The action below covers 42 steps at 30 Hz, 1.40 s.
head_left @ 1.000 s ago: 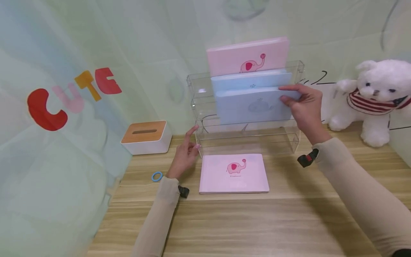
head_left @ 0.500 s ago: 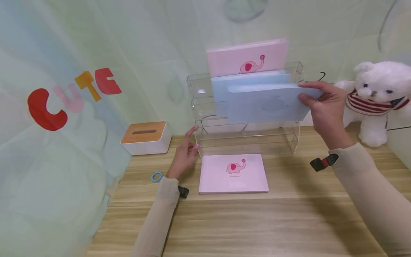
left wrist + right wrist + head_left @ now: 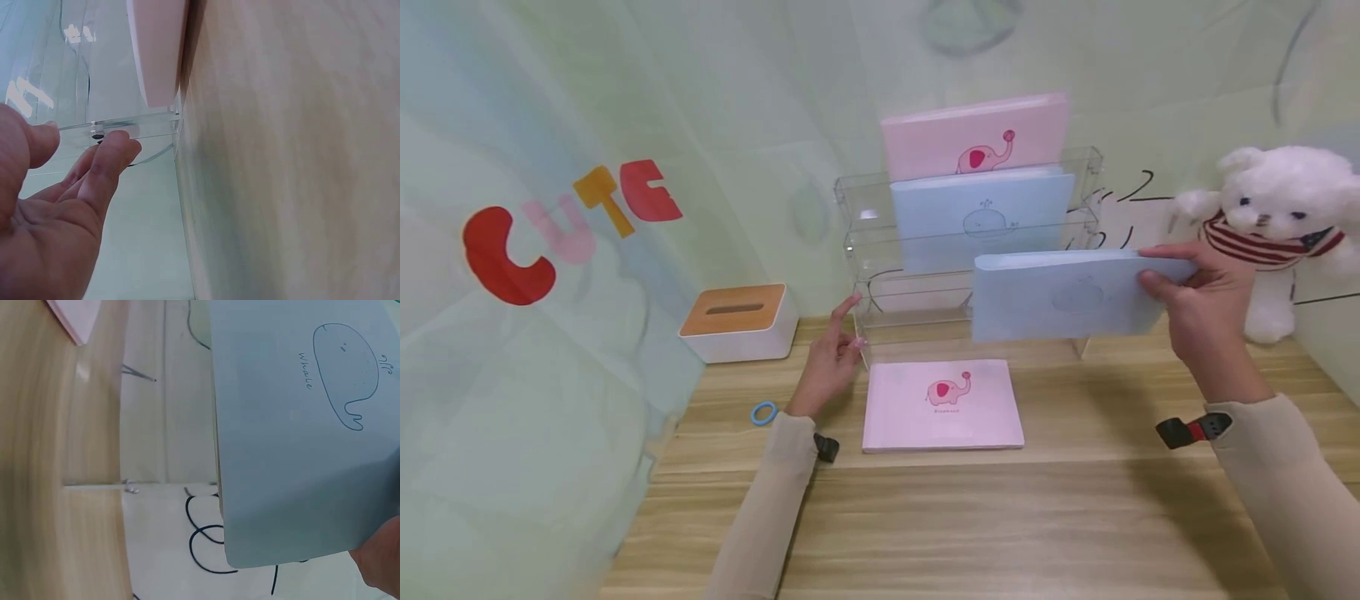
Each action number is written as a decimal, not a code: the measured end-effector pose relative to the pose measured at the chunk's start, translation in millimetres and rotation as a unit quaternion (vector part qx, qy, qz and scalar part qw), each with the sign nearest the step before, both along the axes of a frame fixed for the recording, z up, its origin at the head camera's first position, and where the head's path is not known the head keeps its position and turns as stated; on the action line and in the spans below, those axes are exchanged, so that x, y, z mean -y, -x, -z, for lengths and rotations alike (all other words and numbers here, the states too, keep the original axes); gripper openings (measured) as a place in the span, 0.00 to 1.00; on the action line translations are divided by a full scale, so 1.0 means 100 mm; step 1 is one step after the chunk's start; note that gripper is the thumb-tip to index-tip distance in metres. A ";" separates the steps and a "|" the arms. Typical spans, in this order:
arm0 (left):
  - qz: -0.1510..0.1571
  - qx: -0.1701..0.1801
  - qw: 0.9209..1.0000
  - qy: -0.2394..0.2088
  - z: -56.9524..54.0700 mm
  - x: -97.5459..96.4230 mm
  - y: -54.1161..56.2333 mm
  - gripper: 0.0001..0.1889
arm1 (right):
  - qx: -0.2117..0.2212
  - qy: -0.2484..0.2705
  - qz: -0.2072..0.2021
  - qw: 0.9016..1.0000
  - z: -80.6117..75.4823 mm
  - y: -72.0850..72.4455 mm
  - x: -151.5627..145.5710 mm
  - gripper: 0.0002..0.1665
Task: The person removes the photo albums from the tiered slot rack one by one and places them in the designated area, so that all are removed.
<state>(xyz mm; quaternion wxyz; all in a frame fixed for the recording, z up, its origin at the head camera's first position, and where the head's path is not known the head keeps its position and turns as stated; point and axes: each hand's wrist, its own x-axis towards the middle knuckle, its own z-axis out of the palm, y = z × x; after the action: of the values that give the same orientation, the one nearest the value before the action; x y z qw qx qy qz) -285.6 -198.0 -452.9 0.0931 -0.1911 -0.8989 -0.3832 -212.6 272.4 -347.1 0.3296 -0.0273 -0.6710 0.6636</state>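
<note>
Head view; pink book (image 3: 943, 427) before rack (image 3: 917, 321)

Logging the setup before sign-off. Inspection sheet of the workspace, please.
Surface: wood-grain table, with a pink elephant booklet lying flat in front of the rack.
Job's things: clear rack holding an upright pink booklet at the back and a blue booklet before it; whale booklet held in front of the rack's right part.
Clutter: blue ring, tissue box and white plush bear around the rack.
Left hand: touches the rack's left side.
Right hand: pinches the whale booklet.
Cables: nothing seen.
Surroundings: pale green backdrop with CUTE letters.
</note>
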 end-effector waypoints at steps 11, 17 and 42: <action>0.000 -0.002 1.000 0.000 0.01 0.01 0.00 0.40 | 0.078 0.067 0.022 0.994 0.28 -0.20 -0.21 0.22; -0.003 -0.002 1.000 0.000 0.01 0.00 0.00 0.40 | 0.122 0.064 0.024 0.990 0.41 -0.24 -0.31 0.24; 0.008 -0.005 1.000 -0.005 -0.01 0.01 0.00 0.39 | 0.395 -0.115 -0.057 0.910 0.86 -0.02 -0.64 0.21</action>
<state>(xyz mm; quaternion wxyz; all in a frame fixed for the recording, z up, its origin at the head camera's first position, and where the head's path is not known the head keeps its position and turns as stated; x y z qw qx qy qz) -285.3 -199.2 -451.9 0.0957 -0.2003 -0.8949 -0.3872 -211.0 336.3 -433.0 0.0001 -0.2106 -0.8182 0.5349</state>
